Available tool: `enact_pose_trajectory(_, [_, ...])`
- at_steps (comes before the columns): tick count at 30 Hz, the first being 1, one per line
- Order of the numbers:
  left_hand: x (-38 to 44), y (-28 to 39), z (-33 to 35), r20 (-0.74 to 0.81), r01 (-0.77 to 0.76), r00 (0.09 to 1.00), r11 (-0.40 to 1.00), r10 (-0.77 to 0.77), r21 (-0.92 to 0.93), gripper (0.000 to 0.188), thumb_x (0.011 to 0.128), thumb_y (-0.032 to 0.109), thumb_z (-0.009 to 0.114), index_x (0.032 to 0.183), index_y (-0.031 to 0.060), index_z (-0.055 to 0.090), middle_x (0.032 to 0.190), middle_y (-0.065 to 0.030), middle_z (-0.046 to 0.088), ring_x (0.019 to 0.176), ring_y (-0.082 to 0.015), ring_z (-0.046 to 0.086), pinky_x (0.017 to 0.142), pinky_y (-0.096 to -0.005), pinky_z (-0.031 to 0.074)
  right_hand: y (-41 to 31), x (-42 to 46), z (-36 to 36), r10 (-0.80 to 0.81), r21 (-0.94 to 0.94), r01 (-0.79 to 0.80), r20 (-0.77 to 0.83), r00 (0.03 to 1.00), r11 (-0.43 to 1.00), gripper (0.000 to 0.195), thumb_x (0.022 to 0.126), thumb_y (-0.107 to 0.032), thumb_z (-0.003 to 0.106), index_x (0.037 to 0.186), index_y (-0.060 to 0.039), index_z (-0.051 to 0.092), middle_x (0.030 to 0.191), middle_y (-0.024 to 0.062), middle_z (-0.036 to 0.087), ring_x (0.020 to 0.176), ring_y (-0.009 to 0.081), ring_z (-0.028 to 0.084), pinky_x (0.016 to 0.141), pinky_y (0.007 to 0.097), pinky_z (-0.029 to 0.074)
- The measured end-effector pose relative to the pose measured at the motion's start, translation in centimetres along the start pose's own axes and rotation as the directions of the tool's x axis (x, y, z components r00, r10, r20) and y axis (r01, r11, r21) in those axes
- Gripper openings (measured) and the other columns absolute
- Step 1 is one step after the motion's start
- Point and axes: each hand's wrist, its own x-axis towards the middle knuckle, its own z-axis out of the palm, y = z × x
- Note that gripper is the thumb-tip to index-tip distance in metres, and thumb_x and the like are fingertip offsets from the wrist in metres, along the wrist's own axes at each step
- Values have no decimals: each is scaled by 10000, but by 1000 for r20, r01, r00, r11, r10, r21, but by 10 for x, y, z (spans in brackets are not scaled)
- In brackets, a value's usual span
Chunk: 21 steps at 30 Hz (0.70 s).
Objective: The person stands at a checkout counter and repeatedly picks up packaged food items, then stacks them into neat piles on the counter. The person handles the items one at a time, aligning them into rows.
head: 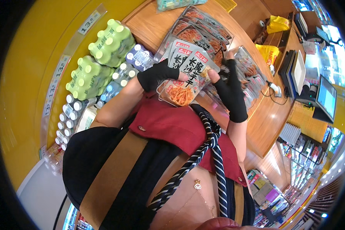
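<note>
My left hand point(158, 75), in a black fingerless glove, grips several fanned flat snack packets point(179, 92), its thumb across their front. They show orange-red food strips and bear writing. My right hand point(231, 89), gloved alike, is at their right edge. Its thumb touches the top packet, and one finger points up, apart from the thumb. The other right fingers are blurred and partly hidden. Beyond the hands, similar dark packets point(194, 33) lie overlapped in clear plastic on the wooden counter point(149, 20). More packets point(251, 77) lie in clear wrapping behind my right hand.
Shrink-wrapped green bottles point(90, 77) and other bottle packs stand at left beside a yellow panel point(26, 95) with price strips. At right are a handheld barcode scanner point(275, 88) with its cable, a white tray point(298, 73), a checkout screen point(326, 97) and yellow bags point(267, 54).
</note>
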Motion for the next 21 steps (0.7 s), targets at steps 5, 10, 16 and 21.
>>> enact_pose_trajectory(5, [10, -9, 27, 119, 80, 990, 997, -77, -20, 442, 790, 106, 603, 1204, 23, 473, 1073, -86, 588, 984, -165, 571, 858, -295, 450, 18, -16, 12, -45, 153, 47, -19, 999, 987, 735, 817, -273, 632, 1363, 13, 231, 1330, 198, 362, 1225, 247, 370, 994, 337, 313])
enact_pose_trajectory(10, [17, -20, 41, 137, 236, 966, 963, -218, -133, 430, 761, 67, 596, 1170, 0, 483, 999, -123, 616, 884, -214, 624, 789, -316, 505, 26, -27, -15, -48, 1, 48, 66, 997, 999, 656, 792, -232, 663, 1316, 8, 347, 1300, 187, 418, 1213, 235, 397, 983, 325, 329])
enact_pose_trajectory(16, [42, -40, 83, 394, 322, 846, 933, -359, 159, 494, 730, 57, 603, 1194, 4, 443, 992, -88, 581, 889, -157, 566, 792, -274, 458, 16, -65, -93, 68, -220, -2, 292, 954, 976, 940, 593, -334, 810, 1302, 48, 326, 1155, 198, 510, 1129, 232, 474, 934, 316, 390])
enact_pose_trajectory(21, [51, -78, 115, 295, 441, 793, 836, -533, 326, 634, 725, 108, 611, 1288, 32, 329, 1034, -77, 559, 938, -134, 539, 820, -253, 434, 18, -128, -104, 138, 269, -217, 283, 949, 938, 902, 601, -207, 803, 1313, -7, 287, 1138, 128, 511, 1072, 204, 487, 921, 317, 392])
